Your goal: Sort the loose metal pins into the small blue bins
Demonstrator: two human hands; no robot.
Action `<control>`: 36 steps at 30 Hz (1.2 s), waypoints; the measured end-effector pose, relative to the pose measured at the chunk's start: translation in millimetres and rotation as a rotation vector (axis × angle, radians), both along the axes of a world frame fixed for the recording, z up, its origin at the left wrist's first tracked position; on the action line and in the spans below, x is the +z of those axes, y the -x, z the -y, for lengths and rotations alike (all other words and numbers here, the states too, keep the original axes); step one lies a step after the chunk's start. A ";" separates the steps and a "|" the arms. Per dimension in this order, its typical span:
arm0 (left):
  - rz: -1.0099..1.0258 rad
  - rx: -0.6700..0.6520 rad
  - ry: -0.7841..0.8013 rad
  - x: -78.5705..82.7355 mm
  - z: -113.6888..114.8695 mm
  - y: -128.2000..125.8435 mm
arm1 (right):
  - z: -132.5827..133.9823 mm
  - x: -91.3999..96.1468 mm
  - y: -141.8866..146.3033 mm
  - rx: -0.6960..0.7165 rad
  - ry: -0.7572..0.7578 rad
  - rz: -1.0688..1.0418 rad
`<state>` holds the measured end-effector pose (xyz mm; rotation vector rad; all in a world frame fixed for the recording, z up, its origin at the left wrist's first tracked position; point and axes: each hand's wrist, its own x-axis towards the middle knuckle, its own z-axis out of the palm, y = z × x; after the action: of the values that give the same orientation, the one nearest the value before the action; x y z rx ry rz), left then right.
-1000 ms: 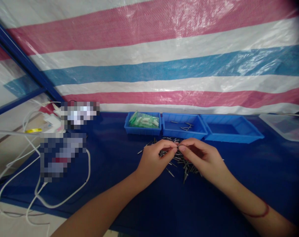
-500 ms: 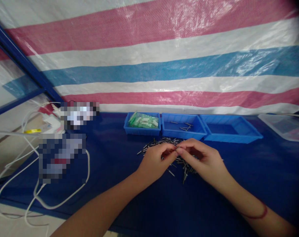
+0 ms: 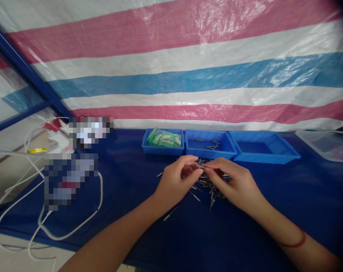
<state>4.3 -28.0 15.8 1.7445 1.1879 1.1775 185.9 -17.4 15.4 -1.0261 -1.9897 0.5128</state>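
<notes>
A small thin metal pin (image 3: 200,166), rivet-like in shape, is pinched between the thumb and forefinger of my right hand (image 3: 234,181), its tip pointing left. Facing it, my left hand (image 3: 175,180) has thumb and forefinger apart around the pin's free end; I cannot tell whether they touch it. Both hands hover over a heap of similar pins (image 3: 208,185) on the blue table, partly hiding it. One loose pin (image 3: 170,214), thicker at one end, lies near my left forearm.
Behind the heap stand a blue bin (image 3: 162,151) holding green packets, a middle blue bin (image 3: 211,153) with several pins, and another blue bin (image 3: 269,158). A clear plastic lid (image 3: 324,147) lies right. White cables (image 3: 101,189) and blurred-out objects occupy the left.
My left thumb and forefinger have spread apart, showing the pin in my right fingers. A loose pin now shows on the table near my left forearm.
</notes>
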 end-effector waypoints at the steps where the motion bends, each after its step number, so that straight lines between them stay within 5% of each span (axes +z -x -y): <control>1: 0.015 0.000 0.005 0.2 0.0 -0.1 | -2.3 -1.8 -1.9 -0.042 -0.007 -0.001; 7: 0.001 0.023 0.049 4.1 2.1 -0.9 | -32.3 -10.9 -20.7 -0.460 -0.166 0.023; 13: -0.170 -0.052 -0.067 10.5 12.5 -1.7 | -43.3 -6.2 -18.2 -0.491 -0.280 0.166; 21: -0.237 -0.078 -0.076 13.0 11.3 1.6 | -19.7 -1.9 -9.9 -0.329 -0.189 0.158; 28: -0.279 -0.118 -0.119 5.3 8.7 1.6 | -8.0 3.3 -8.2 0.125 -0.070 0.397; 36: -0.304 -0.174 -0.200 7.7 7.7 4.5 | -5.6 1.3 -4.8 0.216 -0.102 0.588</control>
<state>-0.3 -35.8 23.6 2.1907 1.0893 0.9785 190.7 -11.8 16.7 -0.9752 -2.6364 0.2278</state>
